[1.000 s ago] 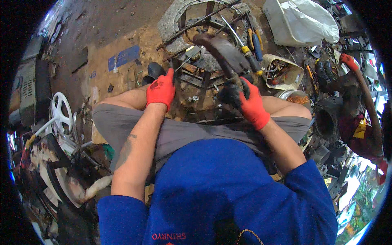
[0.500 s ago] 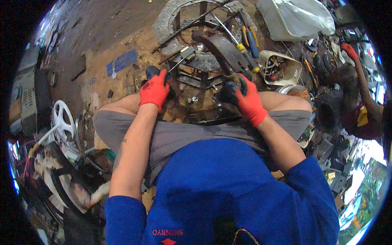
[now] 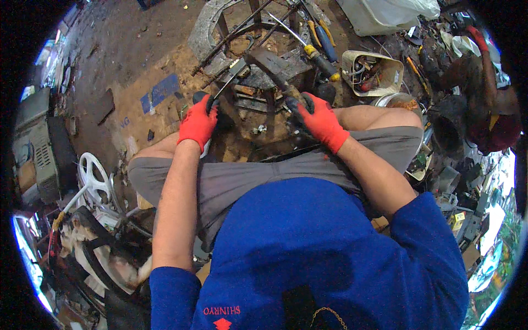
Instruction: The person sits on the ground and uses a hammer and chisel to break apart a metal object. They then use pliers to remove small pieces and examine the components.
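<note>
My left hand (image 3: 199, 122), in a red glove with dark fingers, is closed round a thin metal-shafted tool (image 3: 224, 82). Its shaft slants up to a small grey block-shaped piece (image 3: 238, 67) above a metal frame; whether the two are joined I cannot tell. My right hand (image 3: 319, 122), gloved alike, grips the handle of a dark tool with a broad blade-like head (image 3: 269, 63). That head points up and left, close to the grey piece, with a visible gap between. Under both lies a low metal frame (image 3: 250, 99) with a dark block (image 3: 297, 69).
A long yellow-and-black screwdriver (image 3: 322, 63) and blue-handled pliers (image 3: 324, 41) lie beyond the frame. To the right stand a beige bin (image 3: 396, 74) of scraps and a white tub (image 3: 357, 25). Another person's red-gloved hand (image 3: 477, 37) shows far right. A white wheel (image 3: 94, 173) is at left.
The dark tool's head has swung left and down, nearer the grey piece, and my right hand has moved slightly left. My left hand keeps its hold. The whole view has shifted somewhat.
</note>
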A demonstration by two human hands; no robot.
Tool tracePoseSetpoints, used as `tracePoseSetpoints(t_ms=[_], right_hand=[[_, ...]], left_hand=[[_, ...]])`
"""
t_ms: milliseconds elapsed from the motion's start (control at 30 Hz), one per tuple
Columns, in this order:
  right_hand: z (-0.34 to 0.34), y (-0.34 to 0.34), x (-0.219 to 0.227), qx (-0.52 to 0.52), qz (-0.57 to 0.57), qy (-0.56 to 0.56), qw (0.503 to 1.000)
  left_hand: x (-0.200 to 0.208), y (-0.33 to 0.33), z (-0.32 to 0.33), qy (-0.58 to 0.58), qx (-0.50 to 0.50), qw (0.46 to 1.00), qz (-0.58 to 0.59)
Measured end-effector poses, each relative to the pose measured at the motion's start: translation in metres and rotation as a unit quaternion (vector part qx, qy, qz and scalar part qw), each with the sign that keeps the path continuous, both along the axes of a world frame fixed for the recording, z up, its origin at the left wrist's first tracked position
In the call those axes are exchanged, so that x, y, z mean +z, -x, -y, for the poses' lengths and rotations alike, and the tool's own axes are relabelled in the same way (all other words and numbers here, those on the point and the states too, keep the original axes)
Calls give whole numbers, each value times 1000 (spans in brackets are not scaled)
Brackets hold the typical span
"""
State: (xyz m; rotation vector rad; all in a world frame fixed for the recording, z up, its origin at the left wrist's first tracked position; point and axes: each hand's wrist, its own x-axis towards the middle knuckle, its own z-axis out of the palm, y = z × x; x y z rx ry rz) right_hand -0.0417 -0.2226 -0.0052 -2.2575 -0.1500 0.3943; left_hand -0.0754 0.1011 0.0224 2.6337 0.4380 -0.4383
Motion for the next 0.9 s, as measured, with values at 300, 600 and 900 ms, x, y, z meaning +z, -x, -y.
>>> tracePoseSetpoints(t_ms=[300,600,900], right_hand=[[-3,7,-16,66,-16,41,997],[-2,8,-33,44,-1,47,998],[-4,2,-16,43,-22,35,998]], left_hand=[[-1,2,-1,-1,12,1000,-5],[11,-3,2,28,18,999,-23],[39,-4,4,-53,1,997,60]])
